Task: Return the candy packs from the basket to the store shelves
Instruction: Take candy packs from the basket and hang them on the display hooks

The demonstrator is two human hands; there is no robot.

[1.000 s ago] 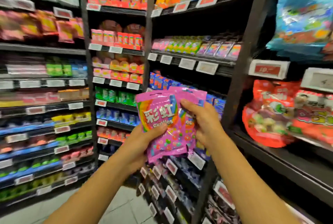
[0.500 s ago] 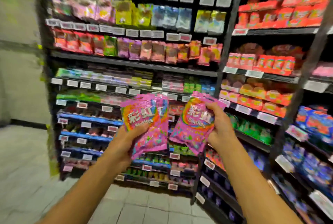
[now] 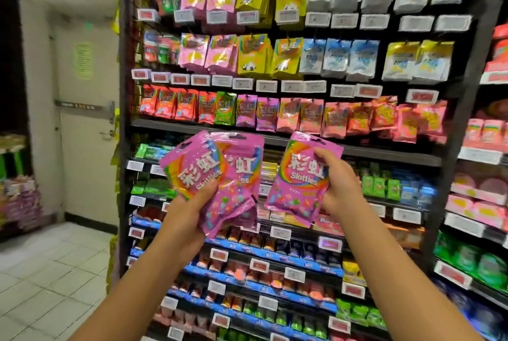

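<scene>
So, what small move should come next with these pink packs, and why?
Probably lift the right hand and its single pink pack toward the matching pink packs on the hook row just above. That pack is already apart from the two packs in the left hand, and the design looks alike.

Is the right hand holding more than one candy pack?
No, the right hand grips a single pink candy pack, while the left hand holds two overlapping pink packs.
</scene>
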